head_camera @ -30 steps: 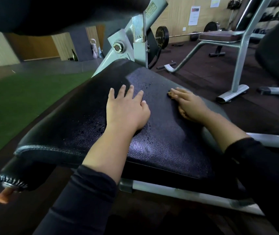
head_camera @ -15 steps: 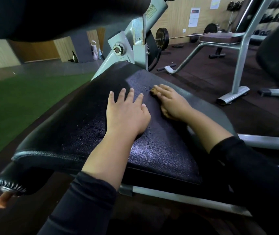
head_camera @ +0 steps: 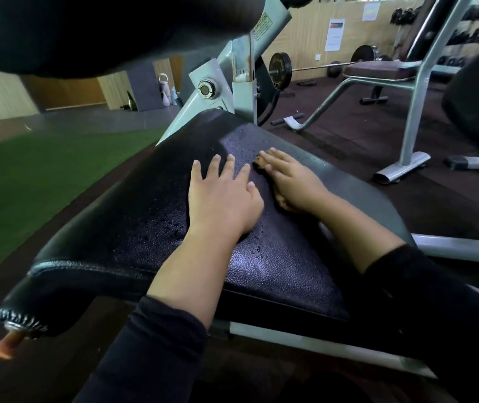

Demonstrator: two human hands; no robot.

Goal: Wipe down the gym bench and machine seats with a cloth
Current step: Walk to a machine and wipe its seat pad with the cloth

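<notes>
- Under both palms: black padded seat, its surface beaded with droplets.
- Left hand: flat on the pad, fingers spread.
- Right hand: fingers straight and pressed together, pressing down an orange-brown cloth that showed only at the fingertips and beneath the palm.
- Beyond the fingertips: grey machine frame; barbell behind it.

Two hands, left and right, are lying on one seat. One cloth is showing. One bench and one barbell are sitting far right.
</notes>
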